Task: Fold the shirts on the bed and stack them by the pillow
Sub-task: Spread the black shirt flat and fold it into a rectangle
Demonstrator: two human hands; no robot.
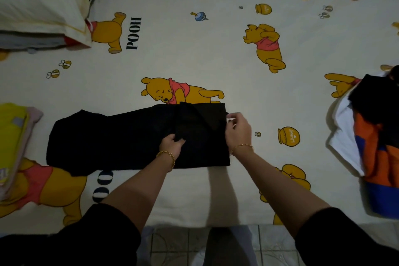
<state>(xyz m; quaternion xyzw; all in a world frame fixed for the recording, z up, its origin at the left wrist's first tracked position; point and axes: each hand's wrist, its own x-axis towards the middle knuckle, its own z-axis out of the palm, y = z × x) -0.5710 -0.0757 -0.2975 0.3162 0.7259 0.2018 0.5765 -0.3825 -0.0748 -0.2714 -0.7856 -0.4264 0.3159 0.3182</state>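
One black shirt (118, 136), partly folded, lies flat on the bed (194, 49) near its front edge. Left grip (171, 143): fingers curled, pinching a fold at mid-shirt. Right grip (238, 131): pinching the shirt's right edge. Yellow-topped folded stack (13, 136) at left edge; pillow (38, 6) far left; unfolded clothes pile (371, 136) at right.

Soft cloth, matt, no sheen: black shirt (133, 136). Smooth printed cloth, matt: bed sheet (216, 54). Cloth cover, smooth w/ slight creases: pillow (38, 6). Gold-tone metal chain, shiny: left bracelet (167, 156), right bracelet (243, 146). Hard, glazed-looking, faint pattern: floor tiles (272, 246). Mixed cloth, matt: clothes pile (371, 136).
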